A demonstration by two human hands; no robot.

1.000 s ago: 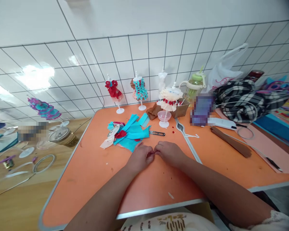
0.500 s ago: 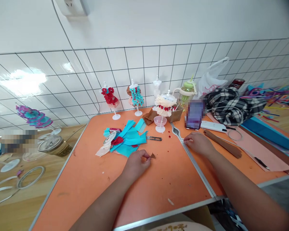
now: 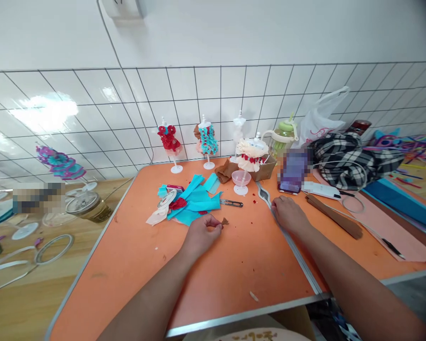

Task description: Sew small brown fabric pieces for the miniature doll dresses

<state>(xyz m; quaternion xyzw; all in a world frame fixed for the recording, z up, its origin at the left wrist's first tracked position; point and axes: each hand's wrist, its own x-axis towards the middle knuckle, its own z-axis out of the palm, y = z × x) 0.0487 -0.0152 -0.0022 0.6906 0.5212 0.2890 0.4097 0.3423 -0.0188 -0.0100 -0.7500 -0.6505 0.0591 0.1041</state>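
My left hand pinches a small gathered piece of brown crepe paper between thumb and fingertips, just above the orange table. My right hand rests by the metal seam strip, its fingers curled and pressed together; whatever they hold, if anything, is hidden. Beyond my left hand lie thread snips and a heap of blue crepe paper with red and cream pieces. A pink bowl stands farther back, near a mini dress form in a cream ruffled dress.
At the back stand dress forms in a red dress and a blue ruffled dress, and a bare white form. A phone, green-lidded bottle, plaid cloth and brown paper strip are on the right.
The view has shifted slightly, so the things on the table appear farther right. My right hand's fingers have curled in more by the seam. My left hand still pinches the brown crepe paper.
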